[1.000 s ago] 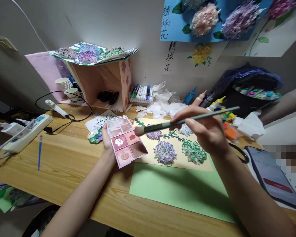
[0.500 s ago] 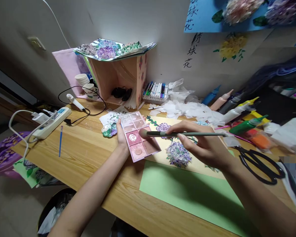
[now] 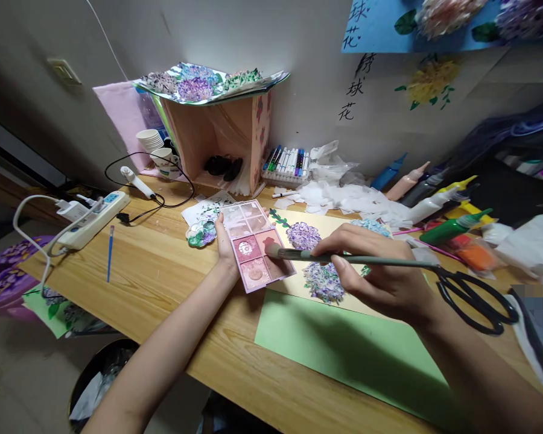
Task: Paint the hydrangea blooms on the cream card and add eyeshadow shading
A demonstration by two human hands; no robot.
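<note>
My left hand (image 3: pixel 227 244) is closed on the left edge of an open makeup palette (image 3: pixel 256 276), tilted above the table. The palette has pink and brown pans, with a pale, mirror-like upper half. Between the thumb and fingers of my right hand (image 3: pixel 366 265) lies a makeup brush (image 3: pixel 298 255) with a long grey-green handle. Its bristle tip is at the pans on the palette's right side. Under my right hand is a cream sheet (image 3: pixel 294 289) bearing purple hydrangea flowers (image 3: pixel 322 282). A green sheet (image 3: pixel 344 355) lies nearer to me.
Black-handled scissors (image 3: pixel 479 301) lie at right, with paint bottles (image 3: pixel 455 228) behind. White paper scraps (image 3: pixel 339 196) and a marker box (image 3: pixel 286 164) line the wall. At left are a thin blue brush (image 3: pixel 110 253), a power strip (image 3: pixel 95 220) and a paint-smeared palette (image 3: pixel 202 234).
The brush tip has moved slightly right and down over the pans, uncovering a dark mark in the upper one. My right hand has shifted a little right and down with it.
</note>
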